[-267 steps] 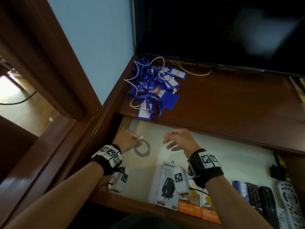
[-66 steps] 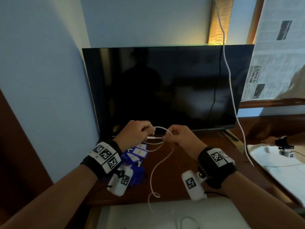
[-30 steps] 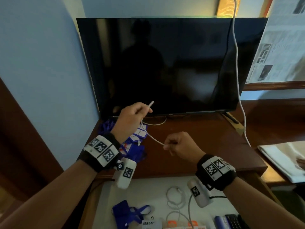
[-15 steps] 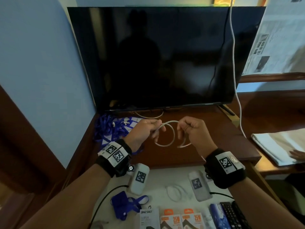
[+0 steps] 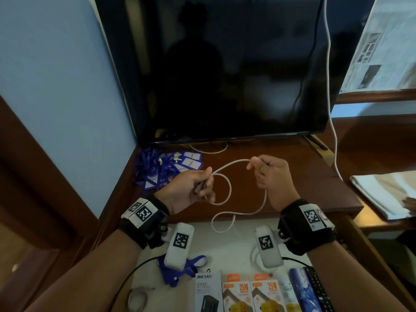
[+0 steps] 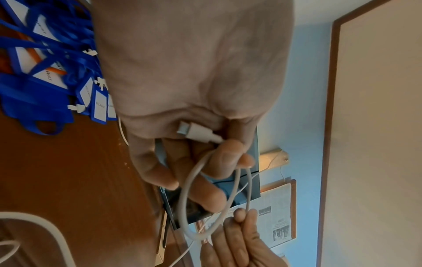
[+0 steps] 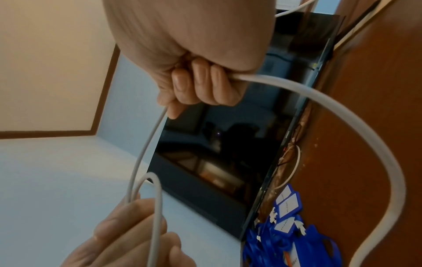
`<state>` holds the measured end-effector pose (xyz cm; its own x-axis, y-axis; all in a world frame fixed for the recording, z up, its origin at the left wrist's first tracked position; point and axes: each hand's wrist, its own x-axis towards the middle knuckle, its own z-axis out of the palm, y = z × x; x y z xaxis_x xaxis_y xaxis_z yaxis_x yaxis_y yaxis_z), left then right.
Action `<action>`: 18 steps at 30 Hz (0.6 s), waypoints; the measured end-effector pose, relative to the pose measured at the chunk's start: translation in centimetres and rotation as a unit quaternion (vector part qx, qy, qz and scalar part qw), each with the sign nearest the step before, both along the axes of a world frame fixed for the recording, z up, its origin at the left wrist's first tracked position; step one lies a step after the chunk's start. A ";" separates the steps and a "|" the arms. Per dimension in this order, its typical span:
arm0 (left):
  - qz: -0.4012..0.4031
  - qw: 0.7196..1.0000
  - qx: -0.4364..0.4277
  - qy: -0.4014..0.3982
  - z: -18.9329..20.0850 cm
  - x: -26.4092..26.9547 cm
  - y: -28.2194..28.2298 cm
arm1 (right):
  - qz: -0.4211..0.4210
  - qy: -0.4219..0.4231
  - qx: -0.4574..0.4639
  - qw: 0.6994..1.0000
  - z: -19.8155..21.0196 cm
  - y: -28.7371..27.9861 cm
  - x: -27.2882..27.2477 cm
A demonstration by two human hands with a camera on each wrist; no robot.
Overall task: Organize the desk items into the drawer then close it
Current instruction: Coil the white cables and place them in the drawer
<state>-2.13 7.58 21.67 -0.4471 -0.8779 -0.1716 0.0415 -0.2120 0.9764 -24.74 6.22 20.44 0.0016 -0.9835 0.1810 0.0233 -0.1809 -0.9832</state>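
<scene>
A white charging cable (image 5: 227, 165) stretches between both hands above the wooden desk (image 5: 292, 176). My left hand (image 5: 198, 188) pinches one small loop of it, with the plug (image 6: 196, 132) tucked against the palm. Over to the right, my right hand (image 5: 263, 170) is a fist round the cable (image 7: 342, 115). The slack hangs in a loose bend over the open drawer (image 5: 225, 244). A pile of blue lanyards with name tags (image 5: 166, 167) lies on the desk's back left corner.
A dark TV (image 5: 225, 75) stands at the back, with a white wire (image 5: 328, 86) hanging on its right. In the drawer lie a blue lanyard (image 5: 180, 269), charger boxes (image 5: 247, 293), remotes (image 5: 315, 289) and a coiled cable (image 5: 137, 300). Folded white cloth (image 5: 387, 194) lies right.
The hands have moved apart and a little lower. The right hand now grips the cable further along, so a single small loop stays in the left hand and slack hangs down.
</scene>
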 end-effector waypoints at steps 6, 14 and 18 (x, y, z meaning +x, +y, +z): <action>-0.001 1.000 0.007 0.004 -0.4 0.6 0.9 | -0.005 0.002 0.003 1.000 -1.2 -0.5 0.1; 0.146 0.977 0.021 0.154 -0.1 3.2 -0.2 | 0.052 -0.021 0.075 0.996 -6.1 0.8 -0.1; 0.191 0.965 0.009 0.182 -0.3 4.1 -0.8 | 0.008 -0.036 0.122 0.992 -7.5 0.5 -0.5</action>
<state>1.99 6.75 21.35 -0.1255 -0.9888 -0.0806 0.4587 -0.1299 0.8790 -25.25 6.75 12.90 0.0134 -0.9980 -0.0618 0.0953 0.0628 -0.9935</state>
